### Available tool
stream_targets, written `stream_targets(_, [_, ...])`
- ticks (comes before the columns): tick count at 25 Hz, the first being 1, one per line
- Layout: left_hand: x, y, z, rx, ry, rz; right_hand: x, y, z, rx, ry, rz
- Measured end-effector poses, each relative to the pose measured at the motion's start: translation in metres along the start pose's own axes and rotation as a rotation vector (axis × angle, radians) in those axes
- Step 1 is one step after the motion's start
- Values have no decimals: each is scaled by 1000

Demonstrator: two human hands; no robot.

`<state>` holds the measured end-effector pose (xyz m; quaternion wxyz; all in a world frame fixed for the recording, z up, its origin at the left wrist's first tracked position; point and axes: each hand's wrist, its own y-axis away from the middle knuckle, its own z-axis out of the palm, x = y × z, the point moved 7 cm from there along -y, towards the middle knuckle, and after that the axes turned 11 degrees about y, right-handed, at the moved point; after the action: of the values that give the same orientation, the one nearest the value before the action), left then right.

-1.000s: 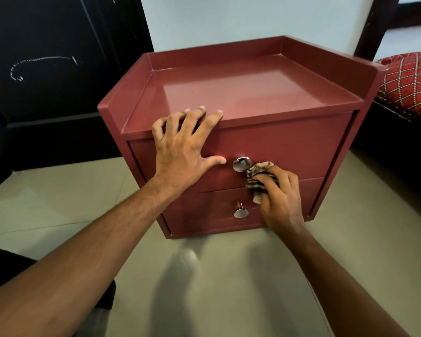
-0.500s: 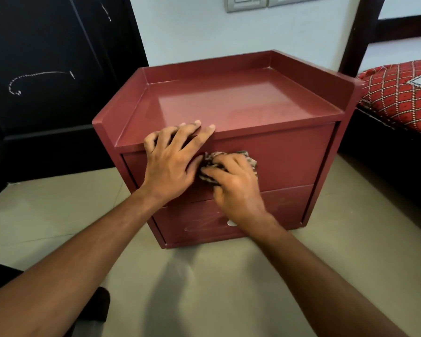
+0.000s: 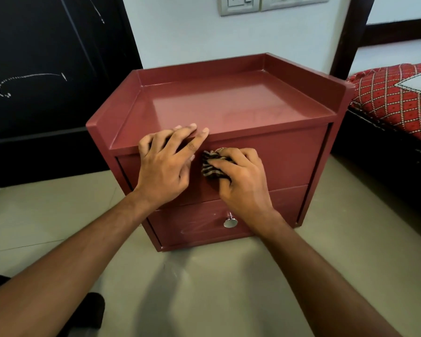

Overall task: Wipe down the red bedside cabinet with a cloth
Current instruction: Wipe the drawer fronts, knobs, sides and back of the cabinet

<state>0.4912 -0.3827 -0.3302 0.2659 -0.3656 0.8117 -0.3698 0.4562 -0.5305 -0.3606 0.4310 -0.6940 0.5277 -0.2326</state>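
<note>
Cabinet: the red bedside cabinet (image 3: 253,103) stands on the floor (image 3: 58,215) in the middle of the view, with its back to a pale wall (image 3: 180,40). A low rim runs round the back and both sides of its glossy top.
Drawers: there are two, one above the other. The upper drawer (image 3: 289,161) and the lower drawer (image 3: 192,227) both look closed. A round silver knob (image 3: 230,222) shows on the lower one, just beside the right wrist.
Left hand: the left hand (image 3: 165,166) lies palm-down against the upper drawer's face, near its left end. The forearm comes in from the lower left with the wrist straight. The fingers (image 3: 180,139) are straight and spread, reaching up over the front edge so that their tips rest on the top.
Left grip: wide open and flat on the cabinet, with nothing in it.
Right hand: the right hand (image 3: 243,181) is on the upper drawer's face, just right of the left hand. Its knuckles face up and the forearm comes in from the lower right.
Right grip: the fingers are curled round a bunched cloth (image 3: 210,166) and press it to the drawer front.
Cloth: it is dark with pale stripes and sticks out from the fingers toward the left thumb. Whether cloth and thumb touch I cannot tell.
Surroundings: a black door (image 3: 46,57) is left of the cabinet, a bed (image 3: 394,100) with a red patterned cover is to its right, and wall sockets (image 3: 238,3) are above.
</note>
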Motion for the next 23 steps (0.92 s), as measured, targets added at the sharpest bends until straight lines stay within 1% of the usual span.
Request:
stream_targets(1, [0, 0, 1, 7, 12, 3, 12, 0, -3, 0, 13, 19])
stream_targets(2, [0, -1, 1, 13, 21, 3, 31, 5, -7, 36, 15, 80])
stream_targets(4, [-1, -1, 0, 23, 24, -5, 76, 32, -17, 133, 20, 281])
stream_targets(6, [-1, 0, -1, 27, 23, -3, 115, 67, -20, 184, 36, 531])
stream_targets(8, [-2, 0, 1, 13, -3, 3, 130, 91, -11, 204, 0, 727])
stream_targets(9, [-2, 0, 3, -3, -19, 8, 127, 98, -2, 204, -8, 776])
stream_targets(10, [-3, 1, 5, -19, -37, 16, 116, 104, 8, 198, -13, 784])
stream_targets(12, [-4, 2, 9, -43, -60, 34, 80, 109, 29, 163, -35, 698])
stream_targets(13, [-5, 2, 10, -48, -65, 36, 59, 111, 42, 93, -54, 612])
stream_targets(15, [-8, 3, 11, -48, -67, 27, 19, 116, 63, -82, -67, 353])
stream_targets(16, [-6, 5, 11, -44, -65, 26, 12, 120, 69, -129, -51, 247])
stream_targets(17, [0, 8, 12, -29, -56, 46, 19, 125, 71, -142, -57, 228])
stream_targets(18, [10, 13, 13, -4, -38, 98, 35, 130, 69, -128, -78, 308])
stream_targets(20, [30, 28, 18, 10, 43, 261, 89, 152, 52, -30, -77, 634])
stream_targets(21, [40, 36, 22, -37, 125, 325, 120, 166, 39, 39, -63, 822])
stream_targets(22, [46, 42, 27, -112, 222, 344, 147, 180, 28, 103, -57, 978])
stream_targets(23, [49, 45, 34, -189, 315, 313, 164, 188, 20, 151, -51, 1074])
